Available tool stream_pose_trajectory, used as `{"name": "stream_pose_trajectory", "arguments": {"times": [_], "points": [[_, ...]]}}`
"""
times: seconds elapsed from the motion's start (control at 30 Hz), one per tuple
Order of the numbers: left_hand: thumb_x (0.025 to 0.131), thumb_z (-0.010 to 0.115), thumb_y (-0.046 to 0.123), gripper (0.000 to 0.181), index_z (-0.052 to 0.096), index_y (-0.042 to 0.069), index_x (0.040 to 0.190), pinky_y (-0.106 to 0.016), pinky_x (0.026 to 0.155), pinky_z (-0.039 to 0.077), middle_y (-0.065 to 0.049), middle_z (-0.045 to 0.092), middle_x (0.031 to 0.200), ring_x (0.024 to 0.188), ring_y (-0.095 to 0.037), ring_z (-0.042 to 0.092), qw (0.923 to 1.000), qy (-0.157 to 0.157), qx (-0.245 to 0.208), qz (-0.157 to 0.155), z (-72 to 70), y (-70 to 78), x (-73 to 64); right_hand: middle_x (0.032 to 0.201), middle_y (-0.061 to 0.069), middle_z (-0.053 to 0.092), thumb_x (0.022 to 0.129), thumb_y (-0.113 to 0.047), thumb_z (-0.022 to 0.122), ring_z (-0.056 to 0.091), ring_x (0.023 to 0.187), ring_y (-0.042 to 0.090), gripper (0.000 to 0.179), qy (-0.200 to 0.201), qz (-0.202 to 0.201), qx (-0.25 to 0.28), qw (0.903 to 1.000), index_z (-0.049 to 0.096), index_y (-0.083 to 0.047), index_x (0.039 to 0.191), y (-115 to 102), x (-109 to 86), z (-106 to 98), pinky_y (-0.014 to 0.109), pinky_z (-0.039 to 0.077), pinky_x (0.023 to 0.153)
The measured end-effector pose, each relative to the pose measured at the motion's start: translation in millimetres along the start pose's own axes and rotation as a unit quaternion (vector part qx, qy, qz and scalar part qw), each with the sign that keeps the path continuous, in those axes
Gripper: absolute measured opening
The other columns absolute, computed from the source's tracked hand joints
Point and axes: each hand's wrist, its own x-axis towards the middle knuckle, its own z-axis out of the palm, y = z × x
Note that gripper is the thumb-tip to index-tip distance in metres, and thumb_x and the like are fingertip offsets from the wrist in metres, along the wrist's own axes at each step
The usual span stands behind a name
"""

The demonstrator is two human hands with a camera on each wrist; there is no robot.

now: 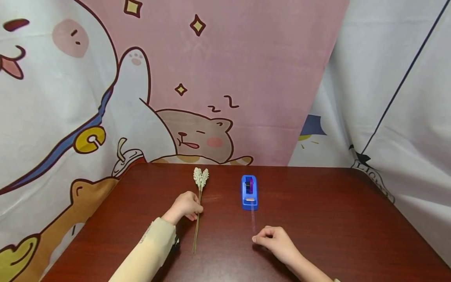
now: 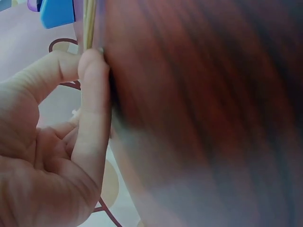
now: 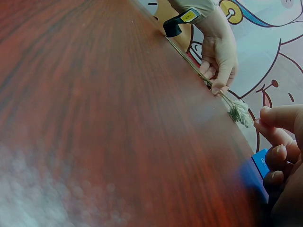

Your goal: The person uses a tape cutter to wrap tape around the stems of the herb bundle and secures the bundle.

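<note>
My left hand (image 1: 186,204) pinches the thin stems of a small bunch of dried flowers (image 1: 201,177) with pale, wheat-like heads. The heads point to the back, and the stem ends reach toward the front. In the left wrist view the stems (image 2: 89,23) pass between thumb and finger. To the right stands a blue tape dispenser (image 1: 244,203) with a purple roll inside. A clear strip of tape (image 1: 253,220) stretches forward from its cutter. My right hand (image 1: 276,243) pinches the free end of that strip between thumb and forefinger.
Everything lies on a glossy red-brown wooden table (image 1: 334,219). A cartoon-printed cloth (image 1: 267,98) hangs behind its back edge and along the left side. White cloth (image 1: 398,98) hangs at the right. A black wrist strap (image 3: 173,27) sits at the left cuff.
</note>
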Motion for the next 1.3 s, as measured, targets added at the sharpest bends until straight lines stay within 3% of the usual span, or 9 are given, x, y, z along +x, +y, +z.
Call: {"name": "stream_pose_trajectory", "arguments": {"times": [0.27,0.47,0.7,0.83,0.97,1.13,1.2,1.3], "points": [[0.077,0.073,0.002,0.013,0.064,-0.001,0.068,-0.032,0.05,0.055,-0.011,0.061,0.058,0.047,-0.017,0.062,0.9999,0.012,-0.006,-0.005,-0.4,-3.7,-0.4,0.068,-0.002,0.055,0.083,-0.015,0.073,0.044,0.051,0.005,0.015,0.002,0.0,0.002,1.0,0.072,0.0,0.078,-0.8,-0.4,0.3,0.02,0.038,0.047],[0.08,0.075,0.005,0.017,0.065,-0.001,0.068,-0.032,0.051,0.055,-0.01,0.061,0.058,0.047,-0.016,0.061,1.0,0.0,-0.005,-0.004,-2.8,-0.8,-3.0,0.068,-0.001,0.054,0.083,-0.015,0.073,0.044,0.051,0.005,0.016,-0.001,-0.001,0.007,1.0,0.072,0.001,0.078,-2.3,-1.7,-0.3,0.02,0.037,0.047],[0.085,0.071,0.004,0.017,0.069,-0.006,0.071,-0.034,0.053,0.055,-0.01,0.065,0.06,0.048,-0.015,0.06,0.9993,-0.024,-0.008,0.026,-11.6,7.5,-6.3,0.066,0.001,0.056,0.082,-0.016,0.073,0.045,0.052,0.006,0.017,0.005,0.002,0.007,1.0,0.072,0.001,0.077,-3.6,-1.8,0.1,0.021,0.038,0.047],[0.087,0.069,0.005,0.017,0.07,-0.008,0.075,-0.035,0.054,0.056,-0.011,0.067,0.063,0.049,-0.016,0.061,0.9988,-0.023,0.005,0.043,-19.5,16.9,-10.5,0.069,0.004,0.061,0.083,-0.016,0.073,0.047,0.056,0.008,0.02,0.009,0.015,0.016,0.9997,0.071,0.003,0.078,-6.6,-1.5,0.8,0.023,0.039,0.049],[0.088,0.069,0.006,0.017,0.07,-0.004,0.075,-0.032,0.053,0.055,-0.009,0.067,0.063,0.05,-0.015,0.061,0.9975,-0.006,0.043,0.056,-26.9,23.1,-15.6,0.077,0.003,0.065,0.085,-0.017,0.07,0.049,0.063,0.01,0.024,0.004,0.033,0.027,0.9991,0.069,0.006,0.08,-8.9,-0.7,1.0,0.026,0.041,0.051],[0.089,0.069,0.007,0.02,0.07,0.002,0.07,-0.031,0.052,0.054,-0.005,0.066,0.061,0.049,-0.014,0.061,0.991,0.008,0.109,0.077,-37.0,28.8,-30.3,0.071,-0.001,0.057,0.086,-0.019,0.07,0.049,0.065,0.011,0.03,-0.003,0.046,0.035,0.9983,0.066,0.01,0.082,-15.6,0.3,-0.9,0.027,0.042,0.054],[0.088,0.069,0.009,0.022,0.07,0.005,0.067,-0.03,0.052,0.053,-0.001,0.065,0.058,0.048,-0.014,0.061,0.9843,0.014,0.147,0.097,-41.2,30.3,-38.8,0.066,-0.002,0.052,0.086,-0.019,0.07,0.05,0.063,0.012,0.032,-0.005,0.049,0.044,0.9978,0.064,0.012,0.083,-20.6,0.5,-2.7,0.027,0.042,0.056],[0.088,0.07,0.011,0.024,0.069,0.009,0.064,-0.029,0.053,0.048,0.004,0.061,0.054,0.045,-0.013,0.057,0.9681,0.027,0.209,0.136,-46.7,29.5,-51.0,0.065,-0.002,0.052,0.087,-0.019,0.069,0.052,0.062,0.013,0.03,-0.01,0.052,0.068,0.9963,0.063,0.009,0.079,-28.5,0.9,-6.7,0.029,0.045,0.061]]}}
